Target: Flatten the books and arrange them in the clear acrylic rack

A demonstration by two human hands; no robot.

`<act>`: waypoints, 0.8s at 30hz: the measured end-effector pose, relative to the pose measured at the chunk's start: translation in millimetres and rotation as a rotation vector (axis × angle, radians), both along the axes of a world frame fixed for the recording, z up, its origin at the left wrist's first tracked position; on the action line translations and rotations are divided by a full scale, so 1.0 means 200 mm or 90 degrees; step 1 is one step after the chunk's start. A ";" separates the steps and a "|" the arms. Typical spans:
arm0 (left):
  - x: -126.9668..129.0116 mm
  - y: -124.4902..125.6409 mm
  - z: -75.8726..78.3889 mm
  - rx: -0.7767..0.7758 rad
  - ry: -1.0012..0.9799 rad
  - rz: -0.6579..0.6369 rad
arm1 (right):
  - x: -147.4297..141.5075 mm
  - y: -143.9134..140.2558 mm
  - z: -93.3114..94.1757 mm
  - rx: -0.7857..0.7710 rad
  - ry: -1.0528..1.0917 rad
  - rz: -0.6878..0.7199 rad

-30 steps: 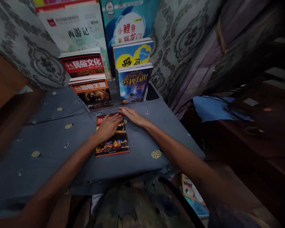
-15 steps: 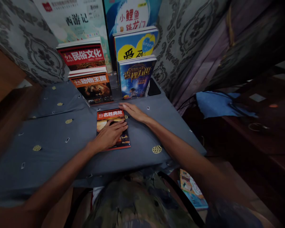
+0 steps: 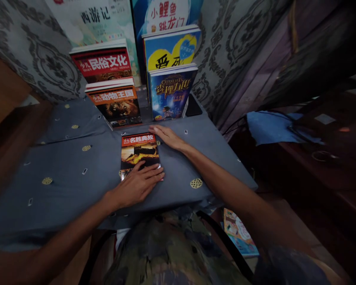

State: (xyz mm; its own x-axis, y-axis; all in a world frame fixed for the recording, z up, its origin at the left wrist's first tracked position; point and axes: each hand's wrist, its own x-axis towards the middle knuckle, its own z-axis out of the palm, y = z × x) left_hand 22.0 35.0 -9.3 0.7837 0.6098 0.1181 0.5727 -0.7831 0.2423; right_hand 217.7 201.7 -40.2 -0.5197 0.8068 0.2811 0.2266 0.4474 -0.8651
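A small book with a red title band and a golden wall picture lies flat on the grey cloth-covered table. My left hand rests across its lower part with the fingers stretched out, hiding the bottom of the cover. At the book's upper right corner is my right hand, fingers extended and fingertips on or against the edge. Just behind stand an orange-banded book with a lion cover and a blue book, both upright.
Further back stand a red-banded book, a yellow and blue book, and taller books by the patterned curtain. A dark phone-like slab lies right of the blue book. Below the table edge lies a colourful book.
My left hand has slid down the cover toward me, uncovering the wall picture. My right hand stays at the upper right corner. The view has shifted slightly.
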 end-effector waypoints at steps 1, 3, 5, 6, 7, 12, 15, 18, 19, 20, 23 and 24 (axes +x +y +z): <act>0.00 -0.02 0.00 -0.001 0.002 0.001 | 0.00 0.00 0.00 0.004 -0.001 0.001; 0.00 -0.05 -0.01 -0.001 0.005 0.000 | 0.00 0.00 0.00 0.008 -0.004 0.001; 0.00 -0.07 -0.02 0.009 0.005 -0.001 | 0.00 -0.01 0.00 0.012 -0.009 0.000; 0.00 -0.08 -0.03 0.018 0.006 0.000 | 0.00 -0.01 0.00 0.015 -0.011 0.001; 0.01 -0.09 -0.04 0.028 0.008 0.004 | 0.00 -0.02 0.00 0.019 -0.013 0.001; 0.02 -0.15 -0.07 0.093 0.017 0.038 | -0.01 -0.02 0.00 0.034 -0.021 0.001; 0.00 -0.19 -0.07 0.116 0.011 0.048 | -0.01 -0.02 0.00 0.038 -0.033 0.002; -0.06 -0.23 -0.05 0.124 -0.002 0.064 | -0.01 -0.03 0.00 0.036 -0.038 0.005; -0.08 -0.24 -0.05 0.126 -0.009 0.072 | -0.01 -0.04 0.01 0.035 -0.042 0.004; -0.11 -0.25 -0.05 0.126 -0.015 0.080 | -0.01 -0.04 0.01 0.035 -0.048 0.002; -0.20 -0.28 -0.04 0.133 -0.037 0.100 | -0.01 -0.05 0.01 0.049 -0.078 -0.004; -0.24 -0.29 -0.04 0.138 -0.043 0.110 | -0.01 -0.05 0.00 0.057 -0.087 -0.005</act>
